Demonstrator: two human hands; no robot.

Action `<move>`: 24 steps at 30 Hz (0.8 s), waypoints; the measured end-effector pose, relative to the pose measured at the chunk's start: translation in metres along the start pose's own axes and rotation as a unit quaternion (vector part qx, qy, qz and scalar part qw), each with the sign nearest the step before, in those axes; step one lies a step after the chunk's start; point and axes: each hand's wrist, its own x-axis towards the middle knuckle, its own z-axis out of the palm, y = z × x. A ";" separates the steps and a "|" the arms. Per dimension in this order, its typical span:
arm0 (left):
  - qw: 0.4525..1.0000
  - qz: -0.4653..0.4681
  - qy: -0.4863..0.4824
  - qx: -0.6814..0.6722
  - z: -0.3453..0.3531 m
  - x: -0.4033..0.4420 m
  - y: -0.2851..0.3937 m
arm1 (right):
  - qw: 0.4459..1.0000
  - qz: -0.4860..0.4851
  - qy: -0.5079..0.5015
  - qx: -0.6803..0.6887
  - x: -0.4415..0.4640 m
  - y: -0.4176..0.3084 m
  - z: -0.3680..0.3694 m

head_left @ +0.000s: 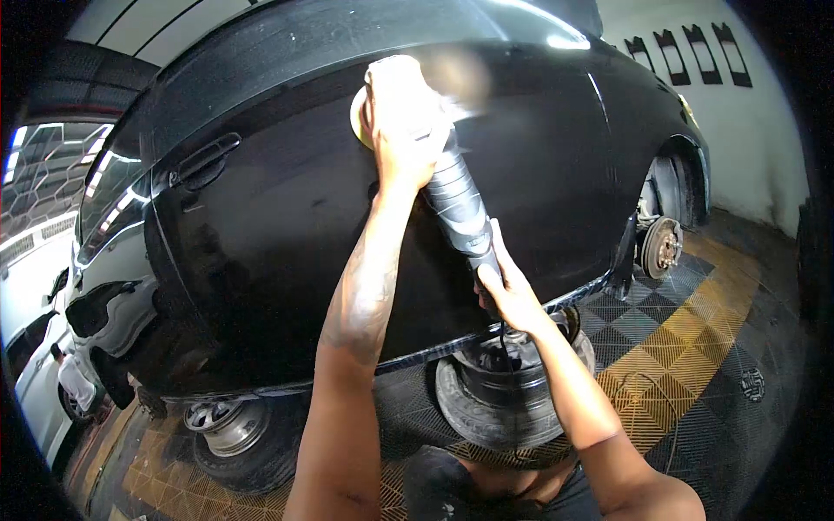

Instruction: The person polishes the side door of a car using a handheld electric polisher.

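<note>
A car polisher (459,198) slants across the black car door (287,234), its head at upper left and its body running down to the right. My left hand (398,143) is wrapped round the head, which is washed out by bright light. Part of the pale round pad (359,119) shows at the head's left side, against or very near the door panel; exact contact I cannot make out. Lower down, my right hand (511,291) grips the rear end of the body. A dark cord hangs below that hand.
Loose wheels with tyres lie on the floor under the car, one (495,408) at centre and another (230,430) at left. A bare brake disc (662,247) shows at right. A person (76,379) crouches by a white car at far left. A cord (665,395) lies on the tiles.
</note>
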 end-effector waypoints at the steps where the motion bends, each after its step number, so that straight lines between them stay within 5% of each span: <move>1: 0.998 -0.042 0.001 -0.042 -0.013 0.000 -0.006 | 1.000 -0.010 -0.009 -0.015 0.001 0.001 0.010; 11: 0.997 -0.030 -0.025 -0.072 -0.106 -0.011 -0.052 | 0.992 -0.035 -0.086 -0.081 0.009 -0.004 0.073; 14: 0.999 -0.043 0.004 0.029 -0.105 -0.021 -0.068 | 0.992 -0.030 -0.092 -0.077 0.009 -0.011 0.077; 24: 0.994 -0.022 -0.011 -0.110 -0.016 -0.002 -0.002 | 0.998 -0.001 -0.020 -0.064 -0.008 -0.002 0.002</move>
